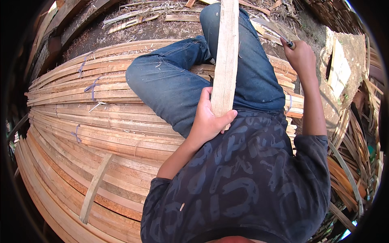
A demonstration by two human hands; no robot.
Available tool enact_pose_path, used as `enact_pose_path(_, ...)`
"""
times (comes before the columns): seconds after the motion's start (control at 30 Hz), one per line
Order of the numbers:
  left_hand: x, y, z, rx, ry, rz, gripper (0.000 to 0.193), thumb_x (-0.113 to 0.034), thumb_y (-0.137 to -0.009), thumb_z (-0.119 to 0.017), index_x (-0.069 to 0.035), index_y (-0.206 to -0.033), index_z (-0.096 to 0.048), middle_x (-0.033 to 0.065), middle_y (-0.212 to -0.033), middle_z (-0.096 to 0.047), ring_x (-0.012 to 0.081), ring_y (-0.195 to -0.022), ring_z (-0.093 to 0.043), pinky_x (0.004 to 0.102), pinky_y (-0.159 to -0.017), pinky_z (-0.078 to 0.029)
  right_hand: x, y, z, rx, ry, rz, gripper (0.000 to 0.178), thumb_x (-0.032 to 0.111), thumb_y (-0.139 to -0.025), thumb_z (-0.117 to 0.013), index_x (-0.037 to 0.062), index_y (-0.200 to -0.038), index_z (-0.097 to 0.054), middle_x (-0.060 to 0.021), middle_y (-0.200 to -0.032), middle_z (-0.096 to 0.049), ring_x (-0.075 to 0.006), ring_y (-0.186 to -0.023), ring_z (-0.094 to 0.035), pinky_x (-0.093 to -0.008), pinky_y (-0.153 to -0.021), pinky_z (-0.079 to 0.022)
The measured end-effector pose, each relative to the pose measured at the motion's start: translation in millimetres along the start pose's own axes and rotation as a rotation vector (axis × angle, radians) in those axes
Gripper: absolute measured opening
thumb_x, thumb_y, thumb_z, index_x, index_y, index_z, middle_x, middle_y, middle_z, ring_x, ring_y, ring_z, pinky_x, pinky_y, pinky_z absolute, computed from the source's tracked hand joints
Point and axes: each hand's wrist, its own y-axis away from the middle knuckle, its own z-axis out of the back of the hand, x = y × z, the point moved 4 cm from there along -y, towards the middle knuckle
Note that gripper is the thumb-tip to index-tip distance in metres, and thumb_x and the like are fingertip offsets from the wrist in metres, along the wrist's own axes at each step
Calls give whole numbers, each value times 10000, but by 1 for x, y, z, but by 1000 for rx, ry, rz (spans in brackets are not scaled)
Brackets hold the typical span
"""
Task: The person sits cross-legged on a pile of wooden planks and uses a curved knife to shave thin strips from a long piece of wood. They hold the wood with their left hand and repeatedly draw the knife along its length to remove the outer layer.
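Note:
A long pale wooden plank (227, 52) stretches from my lap over my raised knee and out past the top of the view. My left hand (209, 117) is closed round its near end, thumb across the upper face and fingers along the left edge. Off to the right, clear of the plank, my right hand (300, 56) grips the handle of a machete-like knife (279, 33). Its long curved blade points up and to the left, toward the far ground, and its far part is hard to make out.
I sit on bundles of sawn wooden strips (121, 121) tied with purple string (93, 87). A short loose slat (96, 186) lies across them at left. Offcuts and shavings (137, 24) litter the ground ahead. Split wood scraps (352, 150) are heaped at right.

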Motion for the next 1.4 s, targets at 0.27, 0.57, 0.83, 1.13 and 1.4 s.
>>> enact_pose_path(0.27, 3, -7, 2, -74, -294, -152, 582, -58, -773, -749, -8, -1190, -346, 82, -924, -555, 117, -753, -575, 267, -642, -498, 68, 31, -8, -1, -29, 384, 317, 269, -858, -641, 15, -671, -669, -206, -658, -650, -378, -635, -669, -459, -607, -548)
enact_pose_path(0.57, 2, -3, 8, -2, -58, -12, 619, -113, -751, -763, -25, -1224, -372, 49, -923, -528, 96, -699, -559, 239, -608, -488, -38, -85, -28, -84, 1, -7, 254, 222, -801, -585, -6, -824, -695, -237, -862, -687, -410, -820, -673, -484, -731, -533)
enact_pose_path(0.83, 8, -9, 0, 262, 475, 172, 483, -105, -775, -701, -93, -1122, -366, 13, -649, -420, 85, -430, -439, 203, -387, -365, 71, 36, -10, 34, -292, 418, 245, 229, -808, -653, 31, -666, -680, -200, -615, -622, -391, -609, -631, -458, -588, -511)
enact_pose_path(1.13, -1, -12, -4, 60, 19, 31, 575, -88, -792, -680, -23, -1267, -363, 12, -730, -464, 74, -532, -462, 208, -471, -378, 74, 24, -13, 63, -143, 577, 274, 262, -809, -677, 31, -662, -680, -191, -669, -660, -375, -646, -667, -447, -609, -539)
enact_pose_path(1.4, -8, -16, -4, -17, -251, -74, 578, -100, -778, -713, 27, -1256, -414, 71, -1067, -531, 125, -1001, -504, 288, -900, -416, 59, -38, -18, 29, -14, 368, 186, 189, -697, -655, 22, -769, -696, -214, -786, -683, -380, -778, -684, -459, -694, -558)
